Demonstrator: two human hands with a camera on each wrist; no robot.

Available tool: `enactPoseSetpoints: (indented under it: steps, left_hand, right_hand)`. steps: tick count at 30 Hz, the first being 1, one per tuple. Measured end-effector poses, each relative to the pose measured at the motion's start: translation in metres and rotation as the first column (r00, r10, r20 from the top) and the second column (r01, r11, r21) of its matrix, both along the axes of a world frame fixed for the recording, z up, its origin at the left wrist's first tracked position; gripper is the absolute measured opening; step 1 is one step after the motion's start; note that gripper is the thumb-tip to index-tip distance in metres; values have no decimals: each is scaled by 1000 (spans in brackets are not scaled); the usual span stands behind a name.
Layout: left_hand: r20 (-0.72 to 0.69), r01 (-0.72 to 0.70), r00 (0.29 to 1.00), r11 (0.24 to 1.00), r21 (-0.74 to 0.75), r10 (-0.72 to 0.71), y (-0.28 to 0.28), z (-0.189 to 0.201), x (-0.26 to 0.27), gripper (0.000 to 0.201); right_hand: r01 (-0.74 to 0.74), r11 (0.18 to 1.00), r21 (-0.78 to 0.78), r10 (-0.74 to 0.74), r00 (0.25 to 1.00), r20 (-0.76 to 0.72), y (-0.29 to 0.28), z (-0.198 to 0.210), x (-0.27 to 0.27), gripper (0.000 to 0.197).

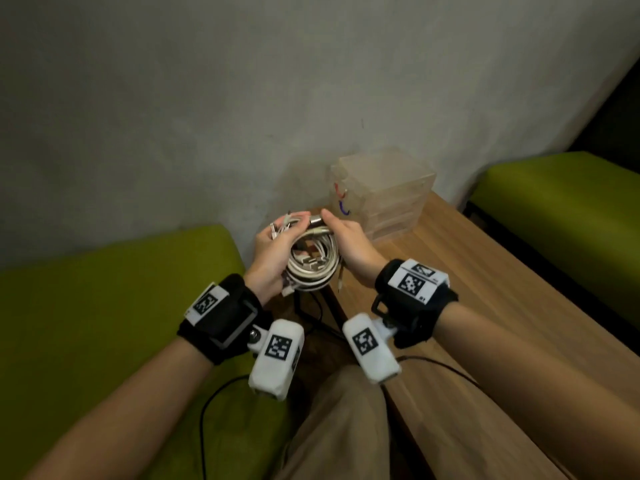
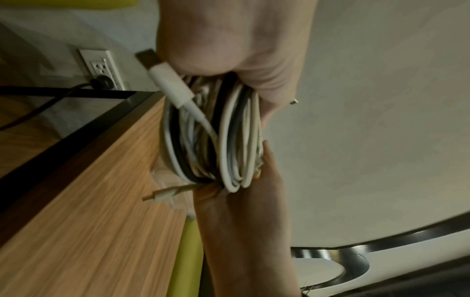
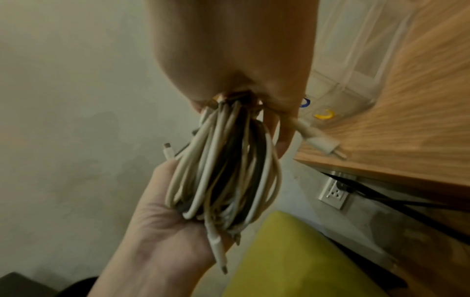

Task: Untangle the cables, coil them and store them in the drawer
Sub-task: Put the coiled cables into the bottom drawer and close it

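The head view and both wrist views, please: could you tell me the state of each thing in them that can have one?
cable bundle: coiled in loops, held in the air between both hands, connector ends sticking out.
left hand: grips the bundle's left side.
right hand: grips the bundle's right side and pinches a connector.
drawer unit: on the wooden table, drawers closed.
wall outlet: one black plug in it.

Bare forearms carry black wrist straps [image 1: 221,317] bearing white square-coded tags [image 1: 412,280]; white-wrapped cameras [image 1: 277,358] hang beneath, trailing thin black leads. Tan trousers [image 1: 346,427].
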State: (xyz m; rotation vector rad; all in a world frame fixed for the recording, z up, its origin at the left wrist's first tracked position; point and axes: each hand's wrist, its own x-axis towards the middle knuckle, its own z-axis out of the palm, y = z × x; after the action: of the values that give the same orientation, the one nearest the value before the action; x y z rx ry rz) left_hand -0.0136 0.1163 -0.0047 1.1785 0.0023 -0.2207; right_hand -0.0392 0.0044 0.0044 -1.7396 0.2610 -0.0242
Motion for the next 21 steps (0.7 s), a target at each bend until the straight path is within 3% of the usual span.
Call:
enactPoseSetpoints:
  steps: [2,5,7,8,10,11,12,14,16,21]
  left_hand:
    - [8,-35,999,999,23,35,2,0,1,7]
    - [0,-43,999,998,54,44,9,-3,5,7]
    - [-3,-33,999,997,72,34,15,-7,5,10]
    - [-4,-21,1000,997,79,22,16,-8,5,11]
    - [-7,-1,1000,996,85,1,18,-11,4,11]
    - [-9,4,1000,996,85,-4,18,-12,3,10]
    - [-11,7,1000,996,89,-6,18,-13,2,8]
    - [-4,21,1000,995,102,-21,18,-14,1,6]
    - [6,38,999,993,109,-39,19,-12,1,5]
    - [-5,89,996,990,109,-89,12,-10,-2,7]
  right_hand:
    - [-54,999,6,54,999,3,-1,5,2,47]
    - [-131,991,5,131,991,-7,-15,15,8,50]
    - [21,978,-209,5,992,125,-34,23,20,49]
    - [125,884,-451,-28,976,214,-48,26,29,45]
    - [219,475,-853,-17,971,240,-72,29,45,42]
    - [173,328,-929,-23,984,175,-81,25,53,49]
    - [99,280,-955,-44,995,90,-85,20,58,56]
    - [20,386,-922,-87,996,-14,-88,8,65,63]
    - [28,457,-889,-76,997,-8,-88,1,68,60]
    - [-56,409,-911,84,996,-23,-102,11,48,46]
